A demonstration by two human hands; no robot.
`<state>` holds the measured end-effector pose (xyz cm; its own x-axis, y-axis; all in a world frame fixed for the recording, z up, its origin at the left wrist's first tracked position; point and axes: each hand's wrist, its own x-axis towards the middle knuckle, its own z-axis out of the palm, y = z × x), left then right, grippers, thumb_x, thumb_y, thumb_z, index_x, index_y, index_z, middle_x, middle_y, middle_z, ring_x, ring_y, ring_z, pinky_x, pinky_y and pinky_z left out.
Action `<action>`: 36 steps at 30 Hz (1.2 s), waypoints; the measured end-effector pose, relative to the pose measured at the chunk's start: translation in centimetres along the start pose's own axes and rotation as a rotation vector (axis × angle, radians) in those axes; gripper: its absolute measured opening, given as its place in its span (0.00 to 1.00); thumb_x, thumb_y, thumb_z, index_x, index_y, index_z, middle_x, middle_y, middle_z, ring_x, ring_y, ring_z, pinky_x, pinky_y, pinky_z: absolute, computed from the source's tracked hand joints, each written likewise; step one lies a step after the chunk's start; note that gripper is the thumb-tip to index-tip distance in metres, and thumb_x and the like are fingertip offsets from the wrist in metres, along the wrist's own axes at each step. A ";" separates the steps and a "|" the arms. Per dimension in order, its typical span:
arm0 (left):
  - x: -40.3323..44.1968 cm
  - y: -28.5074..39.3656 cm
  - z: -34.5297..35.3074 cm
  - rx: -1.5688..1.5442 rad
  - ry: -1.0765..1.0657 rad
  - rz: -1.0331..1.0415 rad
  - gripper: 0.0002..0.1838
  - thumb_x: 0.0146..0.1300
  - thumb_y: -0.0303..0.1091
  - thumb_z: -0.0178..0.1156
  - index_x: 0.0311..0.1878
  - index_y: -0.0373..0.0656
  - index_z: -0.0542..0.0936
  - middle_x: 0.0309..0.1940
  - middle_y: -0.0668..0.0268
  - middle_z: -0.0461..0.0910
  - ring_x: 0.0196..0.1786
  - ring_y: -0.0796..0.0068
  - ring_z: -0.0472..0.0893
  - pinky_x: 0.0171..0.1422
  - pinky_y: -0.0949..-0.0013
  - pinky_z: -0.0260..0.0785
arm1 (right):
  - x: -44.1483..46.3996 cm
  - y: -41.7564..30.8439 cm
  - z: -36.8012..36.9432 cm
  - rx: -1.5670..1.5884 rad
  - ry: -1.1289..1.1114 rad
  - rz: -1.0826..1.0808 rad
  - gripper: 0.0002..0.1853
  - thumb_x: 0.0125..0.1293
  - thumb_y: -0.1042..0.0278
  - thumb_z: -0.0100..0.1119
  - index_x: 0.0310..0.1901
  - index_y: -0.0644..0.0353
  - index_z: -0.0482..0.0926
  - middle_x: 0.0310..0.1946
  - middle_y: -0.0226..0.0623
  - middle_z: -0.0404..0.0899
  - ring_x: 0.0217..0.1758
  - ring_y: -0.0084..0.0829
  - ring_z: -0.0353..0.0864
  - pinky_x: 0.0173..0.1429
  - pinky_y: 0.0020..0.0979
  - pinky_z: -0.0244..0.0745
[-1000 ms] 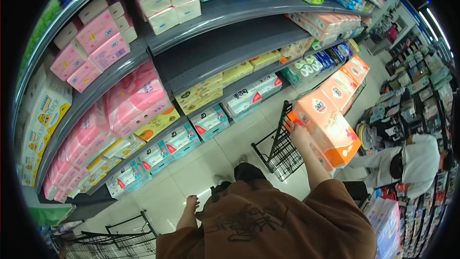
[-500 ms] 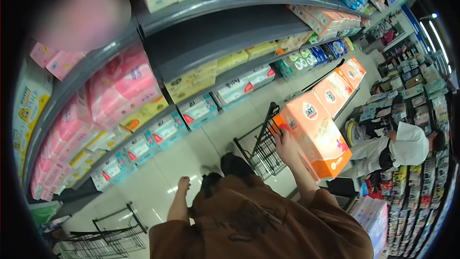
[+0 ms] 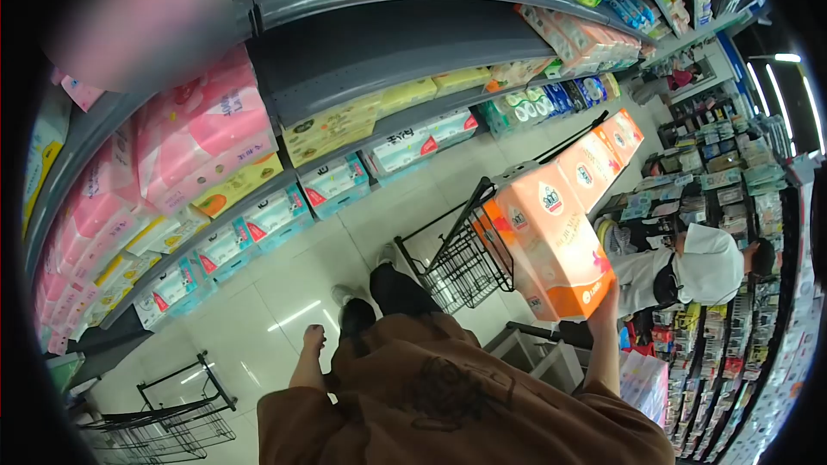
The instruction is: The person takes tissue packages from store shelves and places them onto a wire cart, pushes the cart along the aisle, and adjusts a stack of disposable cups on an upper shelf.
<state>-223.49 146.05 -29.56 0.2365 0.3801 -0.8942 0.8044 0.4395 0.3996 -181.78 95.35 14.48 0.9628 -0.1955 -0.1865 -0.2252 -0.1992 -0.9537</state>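
A large orange-and-peach tissue pack stands at the near end of a row, tilted in this view. My right hand is at its lower right corner, with the fingers partly hidden by the pack. Behind it in the row are more tissue packs of the same design. Beside the near pack is a black wire basket cart. My left hand hangs low by my side with its fingers curled and nothing visible in them.
Shelves at the left hold pink tissue packs and several boxed packs. Another wire cart is at the lower left. A person in white bends near racks of small goods at the right.
My right hand has moved from the near pack's left side to its lower right corner. The shelves and packs have shifted slightly left in view. My left hand stays low.
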 end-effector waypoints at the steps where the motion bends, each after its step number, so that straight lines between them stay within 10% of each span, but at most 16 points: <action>1: 0.6 -0.1 0.1 0.031 -0.011 -0.001 0.18 0.63 0.39 0.53 0.52 0.39 0.78 0.35 0.60 0.81 0.30 0.68 0.82 0.28 0.65 0.73 | -0.3 0.1 -0.1 0.547 -0.288 0.286 0.33 0.74 0.41 0.45 0.68 0.59 0.65 0.65 0.39 0.73 0.66 0.40 0.72 0.68 0.41 0.68; 24: 2.4 -0.3 0.4 -0.019 0.065 0.093 0.22 0.63 0.41 0.50 0.51 0.35 0.80 0.32 0.55 0.84 0.31 0.62 0.83 0.38 0.61 0.75 | -3.5 -13.9 5.7 0.413 -0.363 -0.067 0.32 0.69 0.47 0.45 0.67 0.61 0.66 0.63 0.43 0.71 0.64 0.42 0.73 0.66 0.43 0.69; 36: -1.5 -5.9 -0.7 -0.408 0.333 0.122 0.19 0.63 0.43 0.58 0.52 0.40 0.78 0.39 0.61 0.82 0.35 0.70 0.82 0.32 0.65 0.74 | -6.6 -14.7 49.9 0.754 -0.878 0.007 0.29 0.73 0.49 0.46 0.67 0.60 0.64 0.65 0.39 0.70 0.69 0.37 0.69 0.72 0.43 0.63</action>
<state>-228.92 143.47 -30.46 0.0765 0.6565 -0.7504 0.4890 0.6312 0.6021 -177.35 147.53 17.97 0.8006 0.5991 -0.0097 -0.3695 0.4808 -0.7952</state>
